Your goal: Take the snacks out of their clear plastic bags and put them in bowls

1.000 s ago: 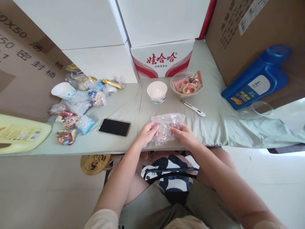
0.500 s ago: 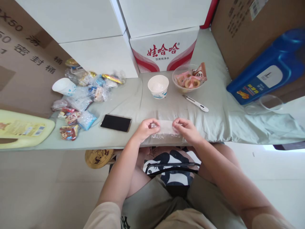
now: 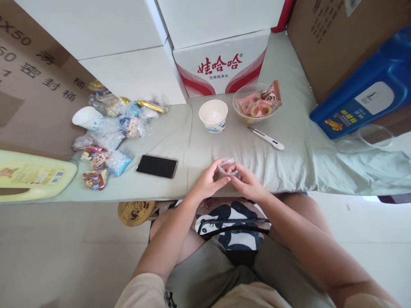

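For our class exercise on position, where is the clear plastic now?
In the head view, the clear plastic is held between the left hand and right hand, right of the phone and below the white cup.

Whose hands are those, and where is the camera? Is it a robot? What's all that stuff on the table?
No robot here! You're seeing what a camera on a person's head sees, looking forward and down. The bare left hand and right hand are that person's own. Together they hold some bunched-up clear plastic. Below them is a pale green cloth. On it lie a dark-screened phone, a white paper cup, a clear bowl of wrapped snacks, and a white pen-shaped tool. Over on the left is a pile of little packets.
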The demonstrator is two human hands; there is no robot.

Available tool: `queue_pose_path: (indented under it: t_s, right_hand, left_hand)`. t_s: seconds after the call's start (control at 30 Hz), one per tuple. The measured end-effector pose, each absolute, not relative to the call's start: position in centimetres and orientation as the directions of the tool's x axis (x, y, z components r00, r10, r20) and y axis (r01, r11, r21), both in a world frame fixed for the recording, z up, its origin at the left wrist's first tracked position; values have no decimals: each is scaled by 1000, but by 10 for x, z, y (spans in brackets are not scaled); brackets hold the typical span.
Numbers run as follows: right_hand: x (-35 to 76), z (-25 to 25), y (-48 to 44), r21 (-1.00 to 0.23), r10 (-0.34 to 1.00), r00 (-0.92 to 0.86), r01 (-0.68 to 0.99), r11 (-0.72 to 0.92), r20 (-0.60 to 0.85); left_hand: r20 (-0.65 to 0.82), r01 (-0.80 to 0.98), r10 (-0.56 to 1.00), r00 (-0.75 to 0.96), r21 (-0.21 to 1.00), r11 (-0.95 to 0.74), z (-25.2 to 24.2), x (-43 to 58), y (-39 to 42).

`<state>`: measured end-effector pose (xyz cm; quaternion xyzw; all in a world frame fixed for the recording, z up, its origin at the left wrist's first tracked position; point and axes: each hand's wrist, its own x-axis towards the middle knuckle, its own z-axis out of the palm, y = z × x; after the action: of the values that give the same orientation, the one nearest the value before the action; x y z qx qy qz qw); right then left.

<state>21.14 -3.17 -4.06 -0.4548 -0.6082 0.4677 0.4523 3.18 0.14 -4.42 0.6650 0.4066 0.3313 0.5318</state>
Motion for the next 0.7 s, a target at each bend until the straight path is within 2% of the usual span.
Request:
queue_pose_path:
  t_s: [0.03, 0.1, 0.2, 0.27, 0.33, 0.43, 0.5, 0.57, 0.63, 0.7]
  right_hand:
    - [209, -43, -32, -991, 978, -196, 91, 95, 76]
    - [207, -46, -29, -997, 993, -116, 76, 22, 13]
    - [207, -47, -20, -994, 999, 21, 104, 27, 29]
    - [208, -46, -14, -998, 997, -83, 70, 3, -3]
    - [208, -45, -9, -997, 974, -217, 50, -51, -61]
    - [209, -43, -4, -996, 980, -178, 45, -78, -84]
    - [211, -41, -1, -993, 987, -107, 26, -118, -120]
    - [213, -40, 2, -985, 982, -83, 29, -170, -171]
    - [216, -38, 4, -982, 976, -106, 39, -187, -190]
    - [218, -35, 5, -983, 971, -153, 31, -179, -182]
  left_hand:
    - [-29, 187, 890, 456, 980, -64, -44, 32, 0]
    - [-83, 179, 924, 373, 984, 16, -46, 30, 1]
    - [-148, 92, 965, 216, 987, 130, -48, 24, 2]
    - [-177, 10, 962, 207, 984, 179, -49, 22, 2]
    - [-201, 5, 955, 219, 979, 205, -48, 22, 1]
    - [-199, 144, 974, 108, 973, 182, -42, 21, 7]
    - [-79, 270, 994, -74, 958, 97, -30, 19, 22]
    - [130, 481, 972, -197, 877, -20, -10, 19, 49]
    - [339, 677, 934, -112, 714, -178, 15, 25, 86]
    - [444, 814, 893, 78, 488, -314, 35, 40, 129]
